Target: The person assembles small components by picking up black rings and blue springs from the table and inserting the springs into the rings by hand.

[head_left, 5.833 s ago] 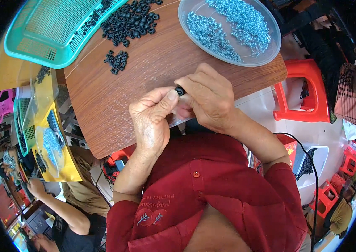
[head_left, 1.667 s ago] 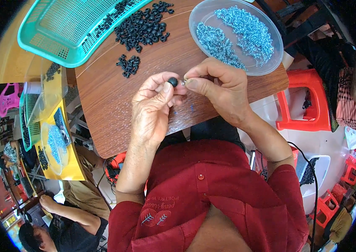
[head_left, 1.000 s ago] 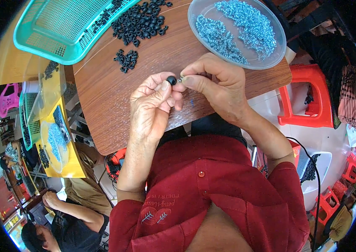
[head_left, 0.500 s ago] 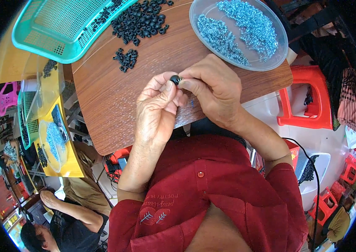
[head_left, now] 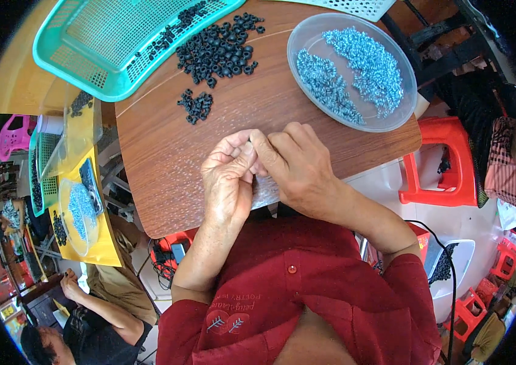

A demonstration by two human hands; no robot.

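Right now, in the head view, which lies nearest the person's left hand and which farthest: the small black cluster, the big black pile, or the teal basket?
1. Small black cluster, just beyond the left hand.
2. Big black pile, farther back.
3. Teal basket, far left corner.

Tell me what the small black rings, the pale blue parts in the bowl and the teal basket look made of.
Small black rings: dull matt black, probably rubber or plastic. Pale blue parts: glinting, likely plated metal, too small to be sure. Their clear bowl: see-through plastic. Teal basket: moulded plastic mesh, uniform glossy colour.
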